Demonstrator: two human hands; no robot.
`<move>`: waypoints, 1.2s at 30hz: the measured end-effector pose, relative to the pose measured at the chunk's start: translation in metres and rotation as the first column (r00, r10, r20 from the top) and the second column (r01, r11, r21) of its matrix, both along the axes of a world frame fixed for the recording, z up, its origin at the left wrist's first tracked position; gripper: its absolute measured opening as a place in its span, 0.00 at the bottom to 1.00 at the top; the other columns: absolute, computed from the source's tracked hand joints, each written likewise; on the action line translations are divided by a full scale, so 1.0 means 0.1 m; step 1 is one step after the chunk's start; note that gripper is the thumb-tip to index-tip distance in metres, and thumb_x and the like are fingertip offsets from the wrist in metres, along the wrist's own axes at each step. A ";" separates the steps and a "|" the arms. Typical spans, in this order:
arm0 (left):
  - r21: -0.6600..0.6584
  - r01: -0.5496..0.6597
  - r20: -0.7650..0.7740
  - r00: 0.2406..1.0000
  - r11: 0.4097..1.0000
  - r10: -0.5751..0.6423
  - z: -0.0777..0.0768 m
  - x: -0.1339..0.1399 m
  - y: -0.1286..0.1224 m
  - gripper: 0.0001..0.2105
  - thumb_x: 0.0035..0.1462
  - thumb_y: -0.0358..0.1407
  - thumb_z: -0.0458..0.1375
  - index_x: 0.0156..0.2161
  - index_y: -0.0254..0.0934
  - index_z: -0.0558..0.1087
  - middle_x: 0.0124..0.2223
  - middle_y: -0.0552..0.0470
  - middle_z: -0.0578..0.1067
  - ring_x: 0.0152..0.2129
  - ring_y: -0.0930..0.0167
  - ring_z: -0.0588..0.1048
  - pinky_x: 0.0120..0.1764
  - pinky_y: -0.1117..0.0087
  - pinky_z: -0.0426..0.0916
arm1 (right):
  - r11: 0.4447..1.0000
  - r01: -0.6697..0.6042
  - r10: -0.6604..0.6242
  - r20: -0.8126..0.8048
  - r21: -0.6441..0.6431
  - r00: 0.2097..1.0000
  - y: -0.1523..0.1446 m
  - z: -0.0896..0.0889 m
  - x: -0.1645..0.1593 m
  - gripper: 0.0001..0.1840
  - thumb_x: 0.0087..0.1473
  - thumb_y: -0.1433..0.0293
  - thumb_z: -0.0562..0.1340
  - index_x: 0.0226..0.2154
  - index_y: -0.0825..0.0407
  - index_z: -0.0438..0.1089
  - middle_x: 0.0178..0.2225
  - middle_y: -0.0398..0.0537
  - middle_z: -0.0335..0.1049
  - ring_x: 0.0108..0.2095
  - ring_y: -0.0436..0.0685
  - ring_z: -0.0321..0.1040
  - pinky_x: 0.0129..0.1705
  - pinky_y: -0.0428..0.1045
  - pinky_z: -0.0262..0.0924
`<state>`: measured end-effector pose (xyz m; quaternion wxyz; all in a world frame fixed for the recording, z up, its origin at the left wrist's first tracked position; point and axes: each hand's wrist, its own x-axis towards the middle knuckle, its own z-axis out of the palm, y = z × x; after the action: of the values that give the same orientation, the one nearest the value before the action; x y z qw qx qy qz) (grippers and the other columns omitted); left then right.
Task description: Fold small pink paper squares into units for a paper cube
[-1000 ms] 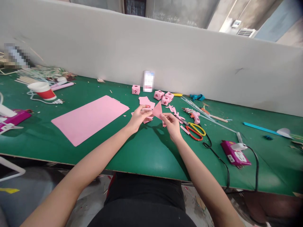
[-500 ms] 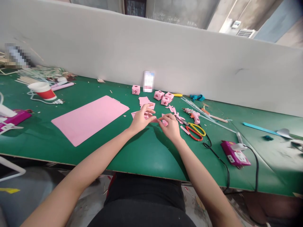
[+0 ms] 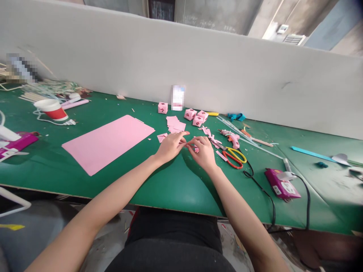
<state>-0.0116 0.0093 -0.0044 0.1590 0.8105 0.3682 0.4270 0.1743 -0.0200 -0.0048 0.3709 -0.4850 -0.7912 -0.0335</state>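
My left hand (image 3: 171, 146) and my right hand (image 3: 202, 151) meet at their fingertips above the table, pinching a small piece of pink paper (image 3: 184, 143) that the fingers mostly hide. Beyond my left hand lie several pink paper squares (image 3: 175, 124), and a folded pink piece (image 3: 162, 137) sits at its left. Pink paper offcuts (image 3: 209, 133) are scattered past my right hand. To its right rest scissors (image 3: 234, 158) with one red and one yellow handle. Farther back stand several pink paper cubes (image 3: 190, 114) with diamond-shaped openings.
A large pink sheet (image 3: 107, 143) lies on the green table (image 3: 170, 185) at left, near a red and white paper cup (image 3: 52, 109). A pink glue gun (image 3: 232, 139) lies right. Its black cable passes a purple power strip (image 3: 282, 184). A phone (image 3: 178, 98) leans on the partition.
My left hand's raised fingers have come down and closed toward my right fingertips. The paper between them now shows less. My right hand stays nearly in place.
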 end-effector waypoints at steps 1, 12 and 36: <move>0.004 0.008 -0.001 1.000 1.000 -0.008 0.00 0.00 0.00 0.17 0.61 0.31 0.60 0.55 0.43 0.70 0.39 0.51 0.81 0.41 0.64 0.78 0.52 0.60 0.66 | 1.000 -0.001 0.001 0.005 -0.013 1.000 0.00 0.00 0.00 0.09 0.63 0.65 0.61 0.38 0.48 0.77 0.40 0.52 0.75 0.46 0.64 0.67 0.48 0.57 0.63; 0.001 -0.142 0.065 0.988 0.990 0.142 0.08 -0.12 0.07 0.18 0.56 0.30 0.62 0.52 0.42 0.70 0.37 0.51 0.81 0.40 0.62 0.78 0.51 0.61 0.66 | 0.999 0.040 -0.042 -0.044 -0.029 0.998 0.03 0.06 0.11 0.08 0.61 0.70 0.61 0.32 0.47 0.76 0.36 0.50 0.77 0.45 0.65 0.66 0.49 0.59 0.58; 0.047 0.012 -0.134 0.991 0.999 -0.006 0.04 0.02 -0.03 0.15 0.64 0.33 0.57 0.55 0.41 0.71 0.41 0.45 0.80 0.42 0.59 0.78 0.49 0.58 0.67 | 0.999 0.034 -0.034 0.015 0.031 0.999 -0.02 0.06 -0.01 0.05 0.61 0.67 0.62 0.34 0.47 0.73 0.33 0.47 0.79 0.47 0.63 0.69 0.50 0.58 0.56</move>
<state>-0.0091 0.0059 -0.0002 0.1164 0.8425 0.3639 0.3798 0.1733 -0.0215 0.0008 0.3715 -0.4924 -0.7852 -0.0557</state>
